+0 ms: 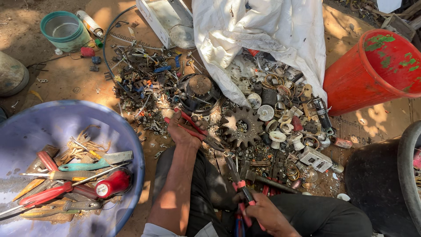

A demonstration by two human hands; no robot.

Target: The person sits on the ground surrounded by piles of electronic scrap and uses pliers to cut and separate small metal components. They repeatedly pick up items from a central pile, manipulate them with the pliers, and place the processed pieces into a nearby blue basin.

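White sack (263, 30) spills scrap over the ground, w/ red bucket (377, 70) and blue tool basin (66, 127) set in reach. Gear (241, 125) lies mid-pile. Left hand (182, 131), grip closed on red-handled pliers (197, 129), jaws aimed at scrap; right hand (263, 210) clasps second red-handled tool (241, 188) near lap.

Single head view, looking steeply down, close over lap and scrap-strewn ground.

We see bare dirt ground (74, 79) carrying flattened cardboard (342, 30). On it lie a scrap-metal heap (144, 83) (mostly small parts), a rusty gear (241, 127), a red bucket (372, 74), a white sack (267, 35) and a blue basin (52, 127).
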